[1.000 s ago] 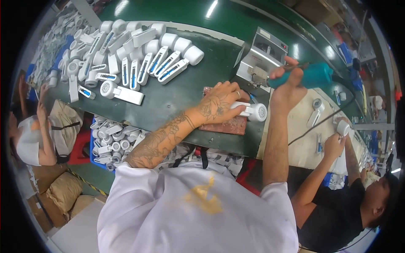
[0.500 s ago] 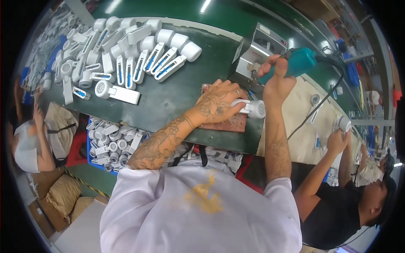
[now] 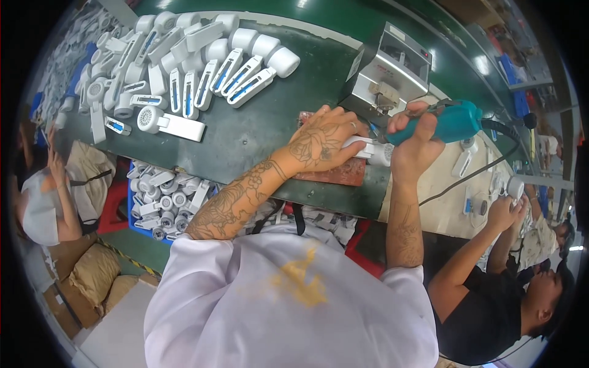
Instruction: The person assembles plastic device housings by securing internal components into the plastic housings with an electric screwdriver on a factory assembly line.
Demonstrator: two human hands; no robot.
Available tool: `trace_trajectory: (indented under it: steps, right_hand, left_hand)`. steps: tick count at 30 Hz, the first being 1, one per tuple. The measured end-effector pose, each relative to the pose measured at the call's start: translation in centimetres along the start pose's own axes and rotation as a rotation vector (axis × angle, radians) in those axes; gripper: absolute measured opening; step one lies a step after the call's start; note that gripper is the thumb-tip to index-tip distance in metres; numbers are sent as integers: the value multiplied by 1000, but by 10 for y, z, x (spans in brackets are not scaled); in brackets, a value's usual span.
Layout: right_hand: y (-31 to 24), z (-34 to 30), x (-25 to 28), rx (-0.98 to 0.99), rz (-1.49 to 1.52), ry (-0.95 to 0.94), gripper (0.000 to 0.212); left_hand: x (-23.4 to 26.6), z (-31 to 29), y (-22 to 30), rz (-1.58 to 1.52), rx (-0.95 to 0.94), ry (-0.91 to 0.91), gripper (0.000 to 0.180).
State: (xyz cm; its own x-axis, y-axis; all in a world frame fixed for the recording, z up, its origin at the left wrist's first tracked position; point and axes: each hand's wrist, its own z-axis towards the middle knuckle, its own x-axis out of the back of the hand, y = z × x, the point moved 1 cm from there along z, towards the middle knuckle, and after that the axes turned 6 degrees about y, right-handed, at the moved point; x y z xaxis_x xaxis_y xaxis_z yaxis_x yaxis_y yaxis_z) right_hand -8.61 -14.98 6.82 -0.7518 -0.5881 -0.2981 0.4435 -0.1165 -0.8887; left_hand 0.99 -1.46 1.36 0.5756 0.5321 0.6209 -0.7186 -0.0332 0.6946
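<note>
My left hand (image 3: 322,140) presses a white handheld fan (image 3: 381,154) down on a reddish-brown block (image 3: 334,174), covering most of its handle. The fan's round head sticks out to the right. In my right hand (image 3: 416,147) is a teal electric screwdriver (image 3: 459,121), lying nearly level with its front end to the left. That front end is just above the fan, close to my left fingers. Whether the bit touches the fan, I cannot tell.
Many white fans (image 3: 251,87) lie at the table's far left. A metal box-shaped machine (image 3: 392,67) stands beyond my hands. A blue crate of white parts (image 3: 165,202) sits below the front edge. The screwdriver's black cable (image 3: 472,180) crosses the right-hand board. A co-worker (image 3: 485,306) handles a fan at right.
My right hand has brought the screwdriver down, slightly rightward, from beside the machine toward the fan. My left hand stays on the fan. The whole view has shifted slightly.
</note>
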Motion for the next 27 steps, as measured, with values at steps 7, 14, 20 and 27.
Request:
trace_trajectory:
  steps: [7, 14, 20, 27]
  right_hand:
    - [6, -3, -2, -24, -30, -33, 43]
    - [13, -2, 4, -34, 19, -24, 40]
    - [-1, 11, -4, 15, 16, -5, 42]
    - [18, 47, -24, 169, -9, 3, 42]
  left_hand:
    - [-3, 0, -1, 47, -18, -3, 25]
    - [-1, -1, -1, 115, -52, 5, 28]
    - [-3, -1, -3, 94, -72, 11, 28]
    - [-6, -5, -4, 115, -105, 103, 27]
